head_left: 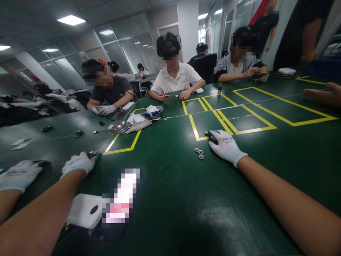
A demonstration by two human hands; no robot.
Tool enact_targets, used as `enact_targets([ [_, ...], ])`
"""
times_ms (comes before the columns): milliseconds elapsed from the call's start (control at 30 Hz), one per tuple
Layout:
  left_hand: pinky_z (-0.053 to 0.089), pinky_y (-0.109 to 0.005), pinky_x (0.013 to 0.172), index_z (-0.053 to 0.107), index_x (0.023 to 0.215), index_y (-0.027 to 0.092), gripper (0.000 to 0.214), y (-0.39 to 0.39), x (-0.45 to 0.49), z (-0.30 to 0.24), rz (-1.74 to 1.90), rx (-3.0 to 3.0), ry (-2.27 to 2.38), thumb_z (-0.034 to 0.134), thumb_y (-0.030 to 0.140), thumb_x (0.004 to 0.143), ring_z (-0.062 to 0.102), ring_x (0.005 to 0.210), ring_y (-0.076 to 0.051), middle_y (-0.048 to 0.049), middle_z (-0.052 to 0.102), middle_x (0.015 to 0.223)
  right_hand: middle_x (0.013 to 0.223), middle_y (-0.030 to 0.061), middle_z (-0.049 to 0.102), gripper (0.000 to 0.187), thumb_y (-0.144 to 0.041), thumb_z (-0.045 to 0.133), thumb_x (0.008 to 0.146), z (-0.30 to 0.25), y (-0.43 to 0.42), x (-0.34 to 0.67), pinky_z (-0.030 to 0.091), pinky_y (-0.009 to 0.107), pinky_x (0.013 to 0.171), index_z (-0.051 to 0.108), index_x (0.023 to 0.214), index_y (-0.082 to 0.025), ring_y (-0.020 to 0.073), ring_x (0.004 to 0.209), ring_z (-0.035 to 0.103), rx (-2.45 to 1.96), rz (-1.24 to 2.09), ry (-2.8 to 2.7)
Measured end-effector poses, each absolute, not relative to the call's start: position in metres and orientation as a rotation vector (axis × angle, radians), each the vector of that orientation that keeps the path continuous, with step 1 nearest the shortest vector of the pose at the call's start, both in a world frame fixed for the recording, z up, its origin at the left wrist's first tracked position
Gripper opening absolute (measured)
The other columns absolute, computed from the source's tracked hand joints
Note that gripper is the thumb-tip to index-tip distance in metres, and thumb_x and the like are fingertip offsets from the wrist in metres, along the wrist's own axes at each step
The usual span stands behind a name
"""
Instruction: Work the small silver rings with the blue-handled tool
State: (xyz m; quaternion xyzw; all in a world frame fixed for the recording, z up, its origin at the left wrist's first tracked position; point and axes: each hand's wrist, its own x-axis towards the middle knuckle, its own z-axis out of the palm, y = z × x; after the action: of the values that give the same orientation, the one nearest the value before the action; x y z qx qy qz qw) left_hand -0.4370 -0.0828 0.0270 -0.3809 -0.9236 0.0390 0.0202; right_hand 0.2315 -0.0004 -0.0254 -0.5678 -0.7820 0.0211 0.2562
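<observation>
My left hand (78,164), in a white glove, reaches over the table at the left. Its fingers are closed on a small silvery metal piece (93,154), whose exact kind I cannot make out. Farther right, my right hand (226,144), also gloved, is wrapped round a dark object with a silver tip (211,137) close to the yellow tape. Three small round metal discs (200,152) lie on the green table (170,199) just left of that hand. Below my left hand, a white box-like device (86,210) is partly covered by my forearm.
A blurred-out bright screen (122,195) lies in front of me. Metal bowls (119,127) and cloths (139,125) stand beyond. Another person's gloved hand (20,176) is at far left. Across sits a person holding a red screwdriver (167,95). A small bottle (219,89) stands farther back.
</observation>
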Motion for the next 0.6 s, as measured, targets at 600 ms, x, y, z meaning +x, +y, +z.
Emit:
enact_targets([
  [600, 0.05, -0.06, 0.093, 0.048, 0.145, 0.007, 0.095, -0.0781, -0.4303, 0.032, 0.275, -1.035, -2.868, 0.039, 0.078, 0.082, 0.052, 0.125, -0.053, -0.0322, 0.047, 0.144, 0.123, 0.0158, 0.066, 0.047, -0.039, 0.057, 0.09, -0.0264, 0.0, 0.231, 0.049, 0.044, 0.095, 0.066, 0.131, -0.017, 0.0325, 0.11, 0.06, -1.526, 0.035, -2.115],
])
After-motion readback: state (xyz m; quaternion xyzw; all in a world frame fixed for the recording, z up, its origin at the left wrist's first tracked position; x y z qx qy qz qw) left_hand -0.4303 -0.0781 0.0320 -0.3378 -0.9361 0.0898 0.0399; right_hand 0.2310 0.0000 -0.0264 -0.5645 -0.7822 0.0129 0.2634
